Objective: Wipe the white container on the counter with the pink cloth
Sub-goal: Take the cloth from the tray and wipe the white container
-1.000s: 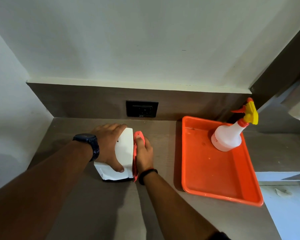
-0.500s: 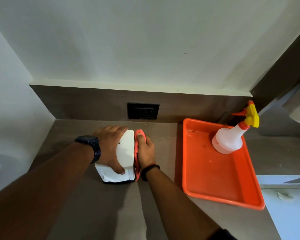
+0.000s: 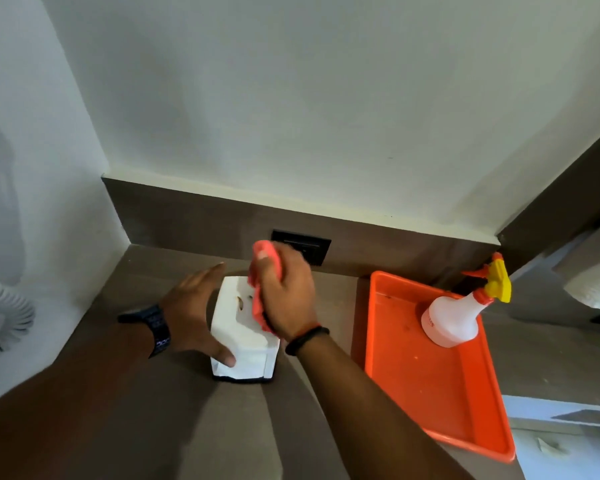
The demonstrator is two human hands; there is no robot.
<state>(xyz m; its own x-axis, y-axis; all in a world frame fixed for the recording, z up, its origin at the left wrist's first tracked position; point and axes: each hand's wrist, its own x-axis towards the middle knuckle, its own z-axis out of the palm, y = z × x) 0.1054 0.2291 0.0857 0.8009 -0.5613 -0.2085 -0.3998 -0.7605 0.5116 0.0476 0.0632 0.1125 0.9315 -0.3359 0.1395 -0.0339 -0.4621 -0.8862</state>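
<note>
The white container stands on the table. The left hand, fingers spread, steadies its side; the right hand grips the pink cloth on its top.

No text can be read with certainty. The spray bottle, which stands in the orange tray at about 3 o'clock from the white container, carries a short line of small red letters low on its side, but they are too blurred to read. The container itself shows no label or number.
</note>
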